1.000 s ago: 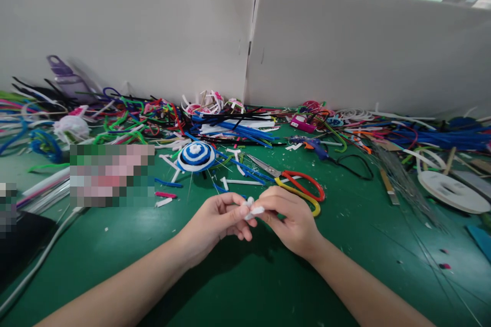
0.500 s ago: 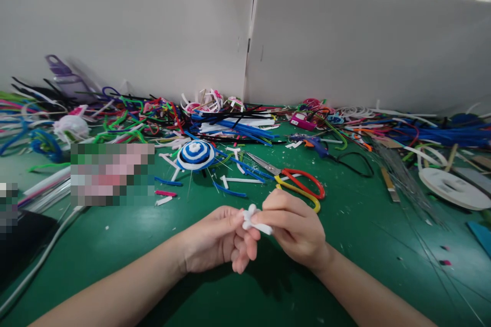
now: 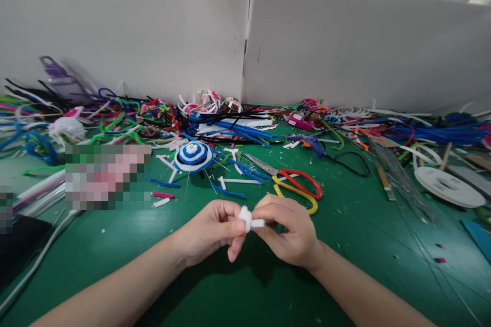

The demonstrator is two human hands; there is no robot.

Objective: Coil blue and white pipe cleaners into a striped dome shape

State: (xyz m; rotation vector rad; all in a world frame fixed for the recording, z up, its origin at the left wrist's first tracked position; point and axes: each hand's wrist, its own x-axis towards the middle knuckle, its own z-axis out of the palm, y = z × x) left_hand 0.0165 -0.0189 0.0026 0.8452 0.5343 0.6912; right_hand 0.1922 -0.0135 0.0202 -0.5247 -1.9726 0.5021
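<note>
Between the fingertips of both hands is a small white fuzzy pipe cleaner (image 3: 246,219), bent into a rounded bunch with a short straight tail. My left hand (image 3: 215,230) pinches the bunch between thumb and forefinger. My right hand (image 3: 291,230) is closed about the tail, which points right; some of its fingertips are hidden. Just beyond the hands lie scissors (image 3: 297,184) with one red and one yellow handle, blades pointing away to the left. A blue and white coiled pipe-cleaner disc (image 3: 193,156) stands farther off, with a small white piece at its centre.
Pipe-cleaner offcuts (image 3: 240,181) litter the green table (image 3: 126,260). A purple hot glue gun (image 3: 312,145) with a black cord lies behind the scissors. At right are a white spool (image 3: 447,191) and thin wires (image 3: 402,179). Grey panels (image 3: 345,41) close off the back; a purple bottle (image 3: 65,82) stands left.
The white pipe cleaner has turned, so its loops now bunch together and its tail points straight right. My left fingers have closed more tightly around it. The view has shifted slightly.
</note>
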